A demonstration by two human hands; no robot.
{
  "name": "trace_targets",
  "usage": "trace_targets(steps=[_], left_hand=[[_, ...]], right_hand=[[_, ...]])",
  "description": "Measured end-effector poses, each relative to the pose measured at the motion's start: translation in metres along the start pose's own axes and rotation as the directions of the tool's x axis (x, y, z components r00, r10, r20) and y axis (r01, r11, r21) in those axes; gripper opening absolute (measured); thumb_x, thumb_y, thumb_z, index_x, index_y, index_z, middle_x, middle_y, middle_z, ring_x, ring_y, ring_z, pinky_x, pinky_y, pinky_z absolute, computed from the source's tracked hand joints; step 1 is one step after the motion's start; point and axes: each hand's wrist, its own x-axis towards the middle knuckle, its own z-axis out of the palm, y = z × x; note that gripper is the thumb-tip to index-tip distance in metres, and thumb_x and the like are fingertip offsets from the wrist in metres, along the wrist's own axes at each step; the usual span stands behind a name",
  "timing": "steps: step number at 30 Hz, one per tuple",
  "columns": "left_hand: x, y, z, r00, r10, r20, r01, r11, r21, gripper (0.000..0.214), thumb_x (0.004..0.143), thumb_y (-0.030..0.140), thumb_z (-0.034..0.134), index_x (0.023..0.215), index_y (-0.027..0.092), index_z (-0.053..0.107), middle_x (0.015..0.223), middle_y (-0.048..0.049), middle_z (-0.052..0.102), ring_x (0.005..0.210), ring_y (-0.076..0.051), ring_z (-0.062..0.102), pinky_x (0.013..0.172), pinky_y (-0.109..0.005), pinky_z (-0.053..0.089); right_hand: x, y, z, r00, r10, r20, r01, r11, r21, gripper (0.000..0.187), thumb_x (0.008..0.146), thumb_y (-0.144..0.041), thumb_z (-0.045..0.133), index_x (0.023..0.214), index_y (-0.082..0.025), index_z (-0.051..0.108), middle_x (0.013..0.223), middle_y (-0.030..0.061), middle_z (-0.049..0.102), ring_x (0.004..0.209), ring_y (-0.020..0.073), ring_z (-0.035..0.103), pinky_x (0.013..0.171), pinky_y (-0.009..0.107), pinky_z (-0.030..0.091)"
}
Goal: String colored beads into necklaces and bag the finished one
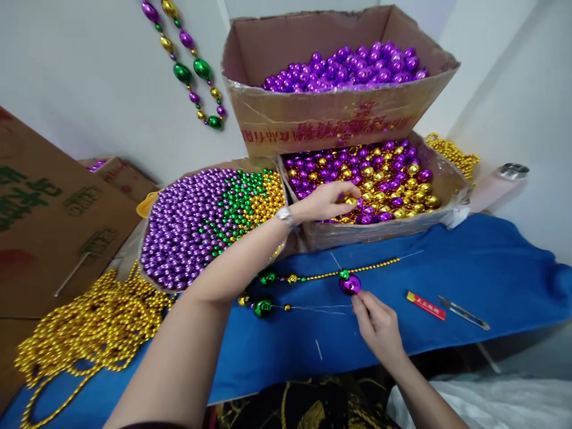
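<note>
My left hand (328, 201) reaches over the lower carton (384, 227) of large purple and gold beads, with a gold bead (351, 201) between its thumb and curled fingers. Below it, my right hand (379, 325) pinches the edge of a shiny purple bead (350, 285). A small green bead (344, 274) sits against that one, and a thin needle-like tip sticks out above it. A partly strung row of beads lies beside my right hand, with a green bead (263, 307), a fine gold bead chain (353, 270) and loose thread ends.
An upper carton (330, 116) holds purple beads. On the left are a carton of small purple, green and gold beads (187, 226) and piled gold bead strands (98, 322). A red-yellow packet (426, 305) and thread snips (465, 313) lie on the blue cloth (509, 268). A finished-looking necklace (203, 68) hangs behind.
</note>
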Motion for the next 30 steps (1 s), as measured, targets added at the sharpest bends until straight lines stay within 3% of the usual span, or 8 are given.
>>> trace_targets(steps=[2, 4, 7, 10, 15, 26, 30], left_hand=[[-0.047, 0.014, -0.008, 0.985, -0.122, -0.119, 0.073, 0.934, -0.350, 0.033, 0.078, 0.023, 0.070, 0.110, 0.019, 0.067, 0.111, -0.0083, 0.066, 0.087, -0.016, 0.062, 0.076, -0.029, 0.052], [-0.092, 0.026, -0.006, 0.939, -0.289, -0.188, 0.124, 0.792, -0.598, 0.034, 0.079, 0.026, 0.072, 0.112, 0.020, 0.066, 0.112, -0.0072, 0.065, 0.088, -0.014, 0.063, 0.076, -0.028, 0.055], [-0.143, 0.034, 0.007, 0.850, -0.487, -0.199, 0.142, 0.577, -0.804, 0.033, 0.079, 0.028, 0.074, 0.110, 0.018, 0.067, 0.109, -0.0073, 0.067, 0.085, -0.013, 0.065, 0.076, -0.027, 0.057], [-0.173, 0.030, 0.019, 0.795, -0.572, -0.204, 0.102, 0.456, -0.884, 0.035, 0.080, 0.030, 0.073, 0.113, 0.018, 0.067, 0.109, -0.0090, 0.070, 0.083, -0.012, 0.067, 0.076, -0.025, 0.056], [-0.193, 0.026, 0.022, 0.769, -0.598, -0.228, 0.044, 0.406, -0.913, 0.037, 0.079, 0.029, 0.075, 0.113, 0.017, 0.067, 0.108, -0.0092, 0.071, 0.080, -0.011, 0.068, 0.074, -0.024, 0.056], [-0.202, 0.027, 0.023, 0.751, -0.612, -0.246, 0.034, 0.408, -0.913, 0.037, 0.078, 0.032, 0.075, 0.111, 0.017, 0.068, 0.100, -0.0083, 0.071, 0.076, -0.011, 0.067, 0.071, -0.024, 0.056], [-0.207, 0.028, 0.025, 0.755, -0.595, -0.275, 0.049, 0.469, -0.882, 0.037, 0.079, 0.033, 0.075, 0.113, 0.019, 0.068, 0.099, -0.0069, 0.070, 0.077, -0.011, 0.066, 0.074, -0.026, 0.056]], right_hand=[[-0.001, -0.001, 0.000, 0.999, -0.035, -0.017, 0.035, 0.999, -0.011, 0.014, 0.094, -0.017, 0.052, 0.096, -0.019, 0.065, 0.074, 0.0016, 0.068, 0.062, 0.0123, 0.065, 0.063, 0.021, 0.052], [-0.001, -0.002, 0.003, 0.998, -0.070, -0.008, 0.070, 0.997, -0.021, 0.014, 0.094, -0.016, 0.053, 0.099, -0.019, 0.065, 0.078, 0.0023, 0.070, 0.065, 0.0125, 0.066, 0.066, 0.021, 0.053], [0.000, -0.004, 0.009, 0.993, -0.115, 0.039, 0.117, 0.993, -0.036, 0.015, 0.094, -0.015, 0.053, 0.102, -0.019, 0.065, 0.082, 0.0031, 0.071, 0.069, 0.0130, 0.068, 0.069, 0.022, 0.054], [0.000, -0.004, 0.017, 0.982, -0.169, 0.082, 0.174, 0.983, -0.055, 0.015, 0.093, -0.015, 0.054, 0.103, -0.019, 0.065, 0.085, 0.0039, 0.072, 0.072, 0.0142, 0.069, 0.070, 0.024, 0.054], [-0.003, -0.007, 0.023, 0.969, -0.227, 0.099, 0.235, 0.969, -0.074, 0.016, 0.093, -0.016, 0.054, 0.105, -0.019, 0.066, 0.090, 0.0051, 0.074, 0.077, 0.0156, 0.072, 0.073, 0.025, 0.056], [-0.004, -0.013, 0.024, 0.964, -0.241, 0.116, 0.251, 0.965, -0.082, 0.019, 0.093, -0.018, 0.055, 0.105, -0.019, 0.069, 0.090, 0.0064, 0.075, 0.078, 0.0183, 0.073, 0.071, 0.027, 0.059], [-0.005, -0.013, 0.026, 0.962, -0.244, 0.122, 0.257, 0.961, -0.101, 0.019, 0.093, -0.020, 0.053, 0.105, -0.019, 0.069, 0.090, 0.0062, 0.075, 0.077, 0.0181, 0.073, 0.071, 0.027, 0.058]])
